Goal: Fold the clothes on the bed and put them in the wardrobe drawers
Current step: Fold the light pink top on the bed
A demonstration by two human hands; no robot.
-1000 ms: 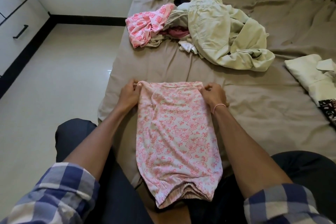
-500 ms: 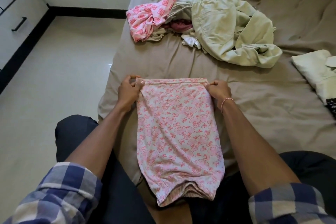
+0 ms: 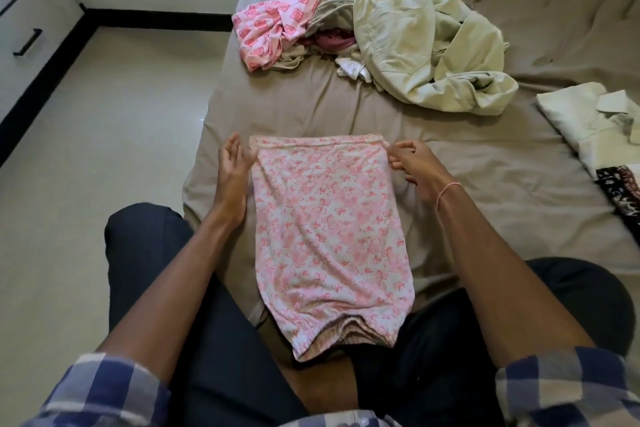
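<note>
A pink flower-print garment (image 3: pixel 325 229) lies flat and lengthwise on the bed's near edge, its gathered waistband hanging over my lap. My left hand (image 3: pixel 232 166) is beside its far left corner with fingers straight and spread, holding nothing. My right hand (image 3: pixel 412 163) sits at the far right corner, fingers loosely bent, fingertips touching the hem. Farther up the bed lies a heap of unfolded clothes: a pink square-print piece (image 3: pixel 273 28) and a pale green garment (image 3: pixel 415 42).
The bed (image 3: pixel 485 184) has a wrinkled taupe sheet. Folded cream clothing (image 3: pixel 588 121) and a dark patterned piece (image 3: pixel 623 191) lie at its right edge. A white wardrobe drawer with a black handle (image 3: pixel 27 42) stands at the far left across a tiled floor.
Both hands gripped the garment's far corners before. Now the left hand has let go and opened, and the right has loosened its grip. The garment lies flatter.
</note>
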